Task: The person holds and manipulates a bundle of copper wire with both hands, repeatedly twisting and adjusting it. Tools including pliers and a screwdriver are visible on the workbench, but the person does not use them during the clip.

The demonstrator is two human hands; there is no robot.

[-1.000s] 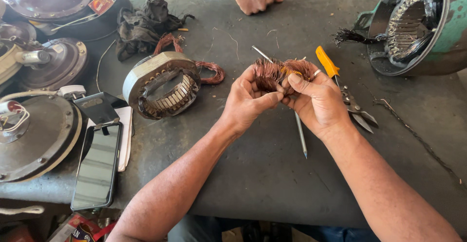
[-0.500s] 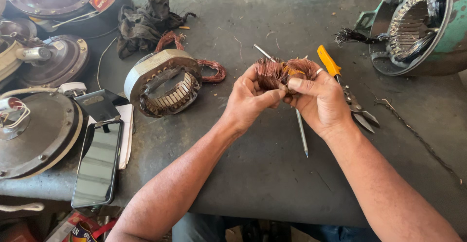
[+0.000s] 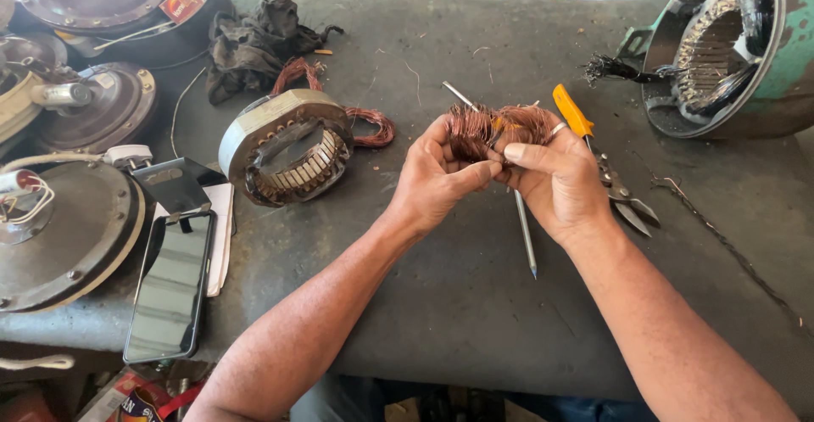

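Observation:
Both my hands hold a tangled bundle of copper winding wire [image 3: 492, 125] above the dark workbench [image 3: 441, 303]. My left hand [image 3: 437, 176] grips its left side with the thumb pressed toward the middle. My right hand [image 3: 555, 180] grips the right side, thumb meeting the left one. A thin metal rod [image 3: 523, 235] lies on the bench under my hands. Yellow-handled snips [image 3: 606, 172] lie just right of my right hand, partly hidden by it.
A motor stator core [image 3: 288, 146] with a copper coil [image 3: 373, 125] sits left of my hands. A black phone [image 3: 172, 286], round fan motor covers [image 3: 59, 235], a dark rag [image 3: 254, 36] and a green motor housing [image 3: 729, 44] ring the bench.
Another person's hand at the far edge of the bench has gone out of view. My hands stay on the copper bundle with small finger shifts.

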